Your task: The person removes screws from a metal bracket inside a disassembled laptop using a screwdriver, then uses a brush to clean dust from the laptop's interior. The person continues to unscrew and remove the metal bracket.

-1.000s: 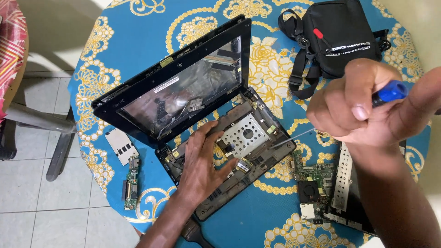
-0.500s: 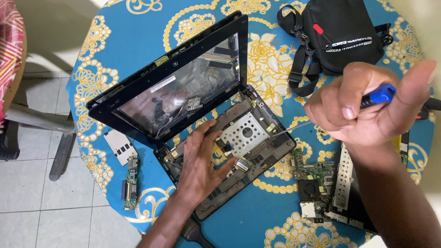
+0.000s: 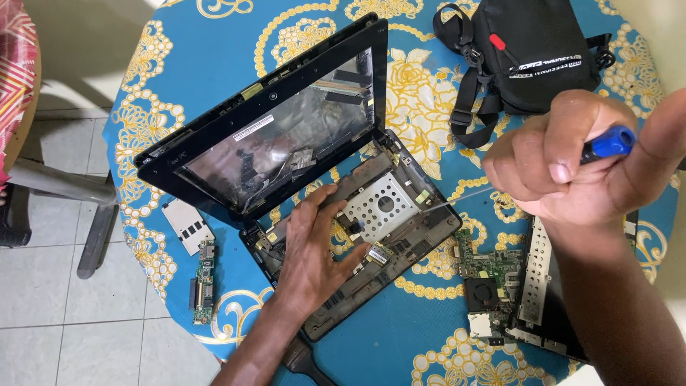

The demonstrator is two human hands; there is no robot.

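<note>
A small black laptop lies opened up on a round table, its screen lid point(image 3: 286, 129) tilted back and its base point(image 3: 379, 243) stripped to the frame. A perforated metal drive bracket point(image 3: 380, 207) sits in the base. My left hand point(image 3: 311, 254) rests flat on the base, fingers spread beside that bracket. My right hand point(image 3: 579, 164) is raised near the camera and grips a screwdriver by its blue handle point(image 3: 607, 141). Its thin shaft point(image 3: 457, 201) slants down toward the base's right edge.
A blue tablecloth with yellow floral print point(image 3: 171, 78) covers the table. A black pouch point(image 3: 536, 50) lies at the back right. A green circuit board point(image 3: 489, 275) and a metal-edged panel point(image 3: 539, 286) lie at right, a small board point(image 3: 204, 282) and a grey card point(image 3: 187, 225) at left.
My right hand with the screwdriver has shifted slightly left and turned a little. My left hand stays on the laptop base.
</note>
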